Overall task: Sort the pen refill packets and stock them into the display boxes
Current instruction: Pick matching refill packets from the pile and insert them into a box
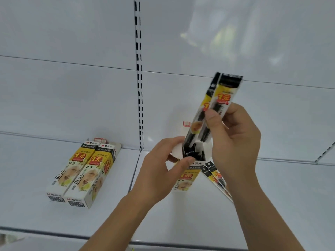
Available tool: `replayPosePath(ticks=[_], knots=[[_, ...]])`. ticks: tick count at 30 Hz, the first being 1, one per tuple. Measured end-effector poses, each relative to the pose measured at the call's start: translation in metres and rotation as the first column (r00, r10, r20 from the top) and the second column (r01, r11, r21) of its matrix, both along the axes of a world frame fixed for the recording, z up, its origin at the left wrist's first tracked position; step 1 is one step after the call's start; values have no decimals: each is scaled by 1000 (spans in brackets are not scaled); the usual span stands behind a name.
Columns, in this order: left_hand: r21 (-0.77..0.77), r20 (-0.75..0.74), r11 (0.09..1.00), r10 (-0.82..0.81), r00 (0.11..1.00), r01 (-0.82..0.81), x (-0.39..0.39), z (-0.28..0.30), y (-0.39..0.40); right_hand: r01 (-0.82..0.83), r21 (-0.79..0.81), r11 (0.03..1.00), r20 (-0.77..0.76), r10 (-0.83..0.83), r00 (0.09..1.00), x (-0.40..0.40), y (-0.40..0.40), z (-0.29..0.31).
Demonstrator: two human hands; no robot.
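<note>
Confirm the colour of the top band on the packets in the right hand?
Black, above a yellow section with a red price mark, on the refill packets; head view shows it best.

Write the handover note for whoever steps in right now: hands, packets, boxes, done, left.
Right hand pinches two refill packets, lower ends entering the open display box.
Left hand grips that box at its opening; packets already inside.
Loose packets lie on the shelf beside the box, partly hidden by the right wrist.
Two boxes lie flat to the left.
Left: seat these two, then stock the loose ones.
</note>
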State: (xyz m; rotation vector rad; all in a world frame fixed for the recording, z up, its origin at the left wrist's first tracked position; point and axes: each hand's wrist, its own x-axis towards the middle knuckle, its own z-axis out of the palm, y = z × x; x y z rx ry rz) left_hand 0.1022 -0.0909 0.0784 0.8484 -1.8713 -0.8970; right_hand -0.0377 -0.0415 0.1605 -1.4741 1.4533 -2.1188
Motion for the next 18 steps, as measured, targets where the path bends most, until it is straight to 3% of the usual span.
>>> replayPosePath(ticks=[5,12,18], knots=[[-12,-2,1000,-13,1000,13,1,-1,-2,-66,-23,998,-93,63,994,0,-2,2],[8,-26,1000,-29,999,29,3,-2,-4,-56,-135,989,-66,48,997,-3,-2,4],[-21,-21,999,-49,999,48,2,1,-4,-60,-11,998,-120,58,991,-5,-5,-2]])
